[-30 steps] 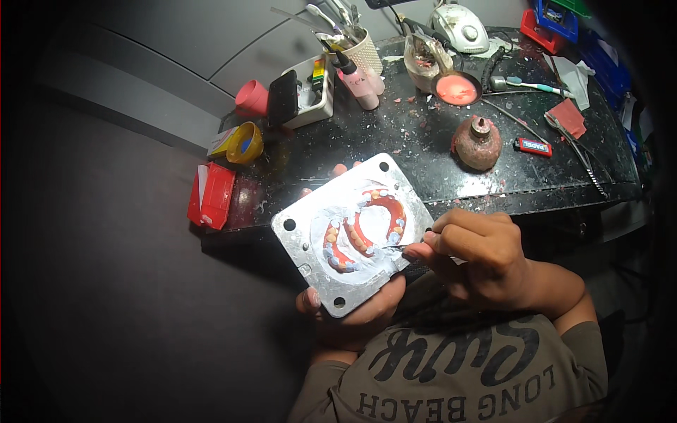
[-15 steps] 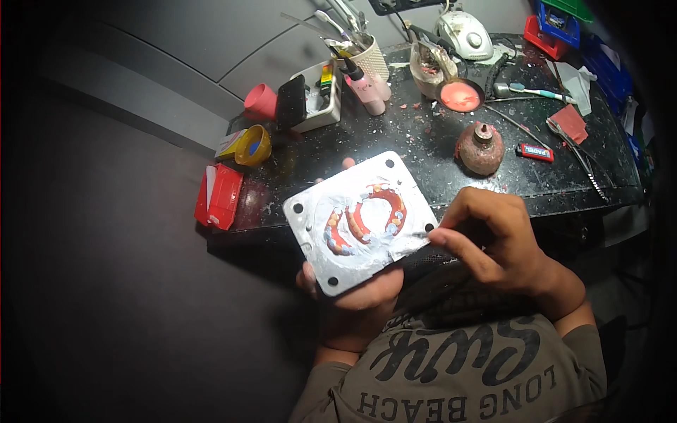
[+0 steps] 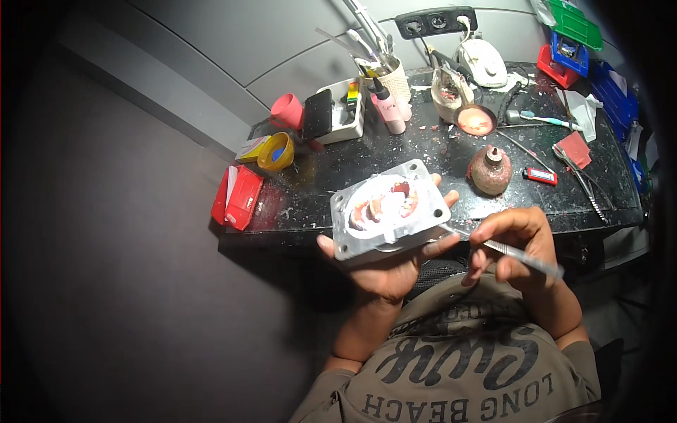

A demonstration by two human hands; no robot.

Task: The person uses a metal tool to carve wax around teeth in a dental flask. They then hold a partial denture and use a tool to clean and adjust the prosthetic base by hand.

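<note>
My left hand (image 3: 384,276) supports a square metal flask (image 3: 345,224) from beneath, its fingers spread round the sides. Set in white plaster inside the flask are red wax denture pieces with teeth (image 3: 371,211). My right hand (image 3: 515,250), just right of the flask, grips a slim metal instrument (image 3: 518,255) with thumb and fingers; its thin end points at the flask's near right corner, and I cannot tell whether it touches.
On the black bench (image 3: 303,204) stand a round burner (image 3: 490,175), pan of pink wax (image 3: 476,120), red lighter (image 3: 540,175), tool cup (image 3: 400,86), white tray (image 3: 349,120), yellow bowl (image 3: 266,156), red box (image 3: 247,197), forceps (image 3: 578,183) and stacked bins (image 3: 571,56).
The flask has moved right and tilted away, showing its near side, with more left-hand fingers visible beyond it. The instrument has swung round, its handle now pointing down-right across my right hand.
</note>
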